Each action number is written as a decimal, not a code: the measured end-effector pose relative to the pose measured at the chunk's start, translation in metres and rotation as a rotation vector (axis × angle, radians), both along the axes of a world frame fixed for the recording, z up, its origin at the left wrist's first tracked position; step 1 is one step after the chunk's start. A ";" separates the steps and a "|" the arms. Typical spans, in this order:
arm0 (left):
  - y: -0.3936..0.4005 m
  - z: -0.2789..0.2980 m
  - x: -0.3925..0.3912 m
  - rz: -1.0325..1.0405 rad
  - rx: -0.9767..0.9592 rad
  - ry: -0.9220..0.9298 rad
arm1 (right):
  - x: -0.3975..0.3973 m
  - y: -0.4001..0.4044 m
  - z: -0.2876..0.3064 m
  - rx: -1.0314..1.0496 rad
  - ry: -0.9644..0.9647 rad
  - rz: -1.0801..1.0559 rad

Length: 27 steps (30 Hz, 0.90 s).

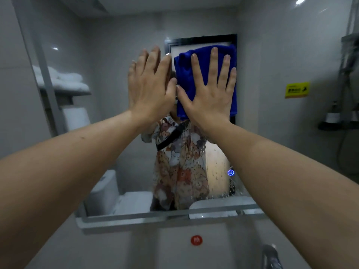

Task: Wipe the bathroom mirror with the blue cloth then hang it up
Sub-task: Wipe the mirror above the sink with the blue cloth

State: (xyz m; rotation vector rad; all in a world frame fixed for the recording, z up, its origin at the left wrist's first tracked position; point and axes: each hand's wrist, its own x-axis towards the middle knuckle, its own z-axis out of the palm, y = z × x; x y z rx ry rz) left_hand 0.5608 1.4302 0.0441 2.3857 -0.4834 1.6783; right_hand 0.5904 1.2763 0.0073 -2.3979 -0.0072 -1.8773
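Observation:
The bathroom mirror (120, 133) fills the wall ahead, with water drops on its lower right part. My right hand (209, 90) lies flat with spread fingers on the folded blue cloth (186, 74) and presses it against the upper middle of the glass. My left hand (149, 84) is raised just left of the cloth, fingers straight and together, holding nothing; its palm faces the mirror, and contact with the glass cannot be told. Both forearms reach up from the bottom corners.
A narrow shelf (136, 220) runs under the mirror. Below it are a red round sticker (196, 240) on the wall and a tap (271, 255). A yellow sign (296, 89) hangs on the right wall, beside a rack with bottles (338, 117). A blue lit button (230, 172) glows on the mirror.

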 end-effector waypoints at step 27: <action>0.009 -0.177 -0.045 0.010 -0.027 0.247 | -0.019 0.011 -0.200 -0.107 0.235 0.094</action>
